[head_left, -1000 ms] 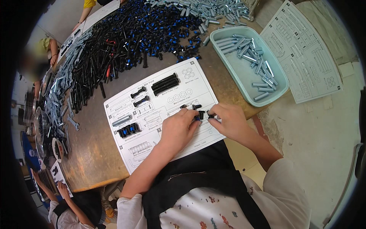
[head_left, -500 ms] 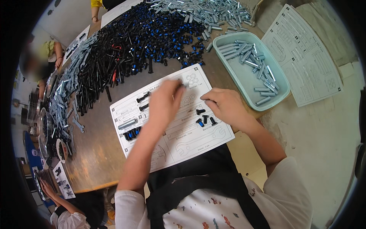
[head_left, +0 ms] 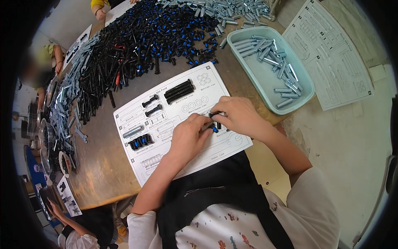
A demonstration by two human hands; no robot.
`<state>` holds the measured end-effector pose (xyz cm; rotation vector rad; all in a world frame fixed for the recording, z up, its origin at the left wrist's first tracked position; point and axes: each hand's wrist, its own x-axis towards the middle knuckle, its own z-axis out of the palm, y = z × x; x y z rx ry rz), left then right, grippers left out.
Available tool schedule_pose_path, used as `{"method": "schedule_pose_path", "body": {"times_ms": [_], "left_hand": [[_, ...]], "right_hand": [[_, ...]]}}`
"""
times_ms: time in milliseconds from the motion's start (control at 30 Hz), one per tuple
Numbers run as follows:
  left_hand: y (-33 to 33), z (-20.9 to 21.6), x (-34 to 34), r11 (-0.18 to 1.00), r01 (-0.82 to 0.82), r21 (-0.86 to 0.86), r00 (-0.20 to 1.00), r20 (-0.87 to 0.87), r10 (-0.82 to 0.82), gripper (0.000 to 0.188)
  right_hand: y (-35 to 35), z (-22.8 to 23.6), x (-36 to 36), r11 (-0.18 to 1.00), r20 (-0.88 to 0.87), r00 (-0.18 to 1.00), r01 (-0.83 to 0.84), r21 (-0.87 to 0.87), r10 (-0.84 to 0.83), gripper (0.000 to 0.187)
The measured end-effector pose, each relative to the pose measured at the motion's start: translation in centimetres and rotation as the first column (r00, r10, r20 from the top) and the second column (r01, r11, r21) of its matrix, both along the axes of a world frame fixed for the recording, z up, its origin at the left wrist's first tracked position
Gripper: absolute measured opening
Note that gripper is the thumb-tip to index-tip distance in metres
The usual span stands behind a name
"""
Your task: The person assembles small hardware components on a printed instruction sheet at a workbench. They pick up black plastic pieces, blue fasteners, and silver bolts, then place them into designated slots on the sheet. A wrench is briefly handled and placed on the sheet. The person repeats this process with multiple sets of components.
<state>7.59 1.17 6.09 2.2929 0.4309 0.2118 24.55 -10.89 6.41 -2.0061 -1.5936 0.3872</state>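
Close together over the right part of a printed sheet (head_left: 230,97), my two hands work on a few short black bolts (head_left: 214,128), one showing a blue band. My right hand (head_left: 238,118) pinches a bolt between thumb and forefinger. The curled fingers of my left hand (head_left: 188,137) close on bolts from the other side, partly hiding them. Elsewhere on the sheet lie a bundle of long black bolts (head_left: 179,91), two separate black bolts (head_left: 154,110), a silver tube (head_left: 133,132) and a row of short blue-banded bolts (head_left: 141,142).
A big heap of black bolts (head_left: 137,45) covers the table's far side, with silver tubes (head_left: 244,8) behind and wrenches (head_left: 78,79) at left. A pale green tray (head_left: 271,101) of tubes stands right, beside another printed sheet (head_left: 331,58). Other people's hands (head_left: 58,65) are at left.
My left hand has moved down and right from the sheet's upper middle to the short bolts, uncovering the long bolts. My right hand has closed in on the same bolts.
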Motion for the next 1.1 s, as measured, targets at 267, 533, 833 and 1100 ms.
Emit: {"method": "schedule_pose_path", "body": {"times_ms": [267,533,833,1100], "left_hand": [[-0.1,-0.7,-0.2,0.999,-0.014,-0.04,1.0,0.006,0.014,0.015],[-0.3,-1.0,-0.2,1.0,-0.01,0.012,0.999,0.035,0.009,0.016],[-0.6,-1.1,-0.5,0.999,-0.038,0.011,0.996,0.076,0.037,0.02],[-1.5,0.2,-0.4,0.998,-0.055,-0.015,0.998,-0.033,0.054,0.024]], "right_hand": [[0.9,-0.5,0.1,1.0,0.009,1.0,-0.028,-0.003,0.028,0.018],[2.8,1.0,0.5,0.962,0.096,0.979,-0.155,-0.226,0.181,0.016],[1.6,1.2,2.0,0.999,-0.2,0.979,0.024,-0.039,-0.031,0.023],[-2.0,1.9,-0.2,0.991,-0.486,0.866,0.131,-0.003,-0.116,0.019]]}}
